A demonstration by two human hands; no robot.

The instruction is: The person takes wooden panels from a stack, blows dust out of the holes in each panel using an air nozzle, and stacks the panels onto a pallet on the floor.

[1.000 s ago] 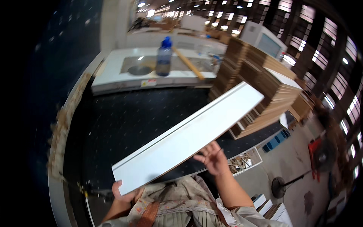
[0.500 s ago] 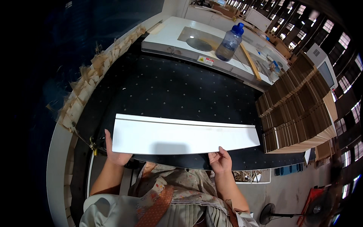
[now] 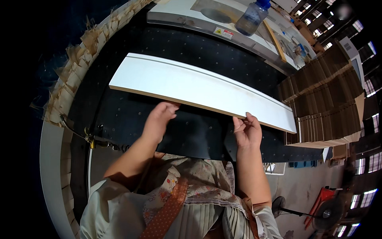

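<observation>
A long white board [image 3: 199,88] with a groove along its far edge and a brown near edge lies slantwise over the black work surface [image 3: 191,133], its left end farther from me. My right hand [image 3: 248,131] grips the near edge right of the middle, with a finger or thumb at the top face. Left of the middle, my left hand [image 3: 159,118] is curled at the same edge; its fingertips are partly hidden by the board. A dark shadow shows below the near edge, but whether the board touches the surface I cannot tell.
Stacked brown cardboard pieces [image 3: 324,107] stand at the right, close to the board's right end. A white machine bed [image 3: 185,18] with a blue-capped bottle [image 3: 252,19] is at the back. A brass valve [image 3: 90,139] sits at the left; a fan [image 3: 328,213] stands lower right.
The board has moved away from me and turned, its left end swinging farther back. My left hand has shifted from the board's left end to its near edge. The view has tilted downward.
</observation>
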